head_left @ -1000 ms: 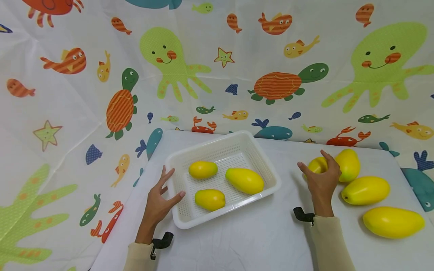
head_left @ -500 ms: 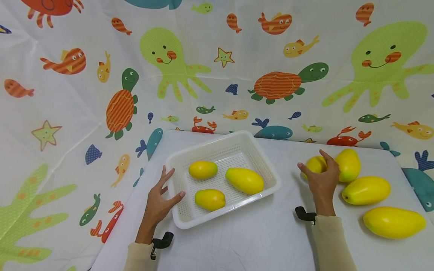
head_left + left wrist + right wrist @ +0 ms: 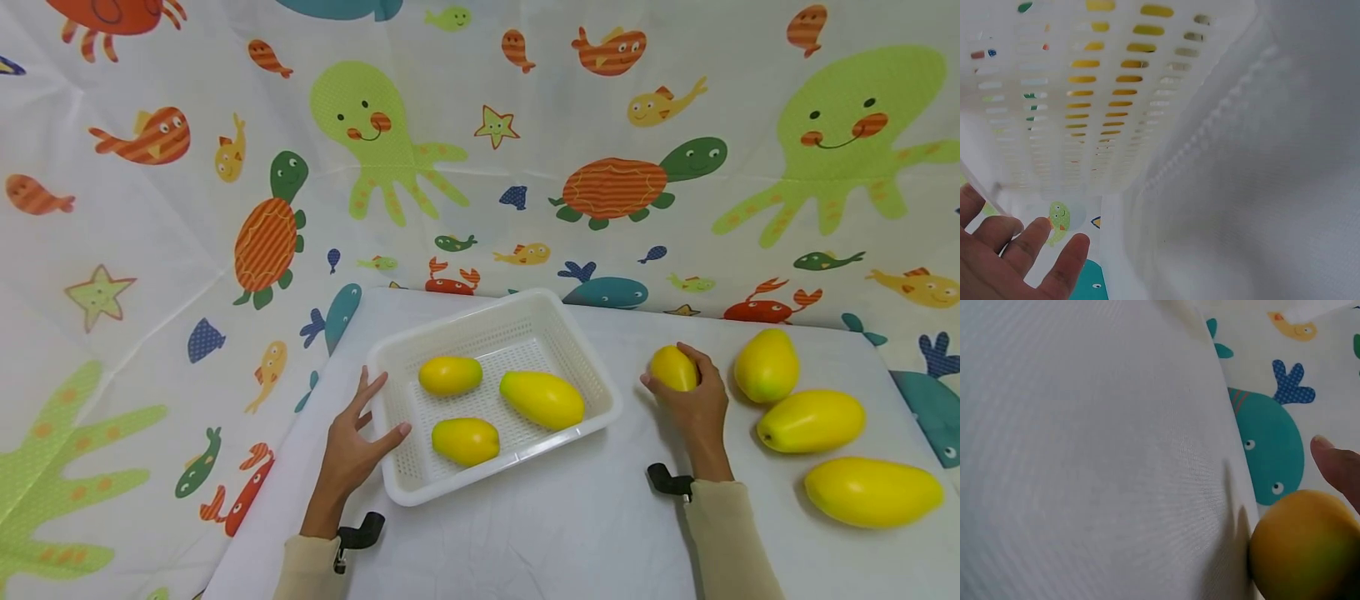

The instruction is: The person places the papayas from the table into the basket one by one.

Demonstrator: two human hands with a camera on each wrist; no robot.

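A white plastic basket with slotted walls stands at the middle left, set at an angle. Three yellow papayas lie in it: one at the back left, one in front, one on the right. My left hand is at the basket's left end, fingers spread and thumb over the rim; its fingertips show beside the wall in the left wrist view. To the right of the basket, my right hand holds a small yellow papaya between thumb and fingers, low over the cloth.
On the right, a papaya stands at the back, with a longer one and the largest in front of it. White cloth covers the table. A sea-animal print curtain hangs behind and at the left.
My right hand has closed round the small papaya and shifted it left, away from the papaya beside it. The left hand and the basket have stayed in place.
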